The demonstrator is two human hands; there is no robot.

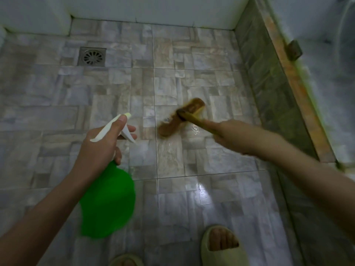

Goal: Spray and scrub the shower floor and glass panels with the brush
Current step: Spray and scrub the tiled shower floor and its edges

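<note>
Down on the tiled shower floor, seen from the head camera, the brush has its bristled head pressed on a tile near the middle, blurred as if mid-stroke, with the right hand wrapped round its handle. To the left, above the floor and not touching it, the green spray bottle hangs from the left hand, whose fingers curl round the white trigger head, nozzle aimed toward the brush. Wet shine shows just beside the brush and on the tiles nearer the sandal, so I judge that spraying has begun and floor scrubbing is under way in that patch. Tiles toward the drain and the back wall look dull; whether they have been scrubbed I cannot tell. Along the right runs a raised kerb with what seems a glass panel above it, blurred and well apart from both hands, so the glass most likely remains to be done
</note>
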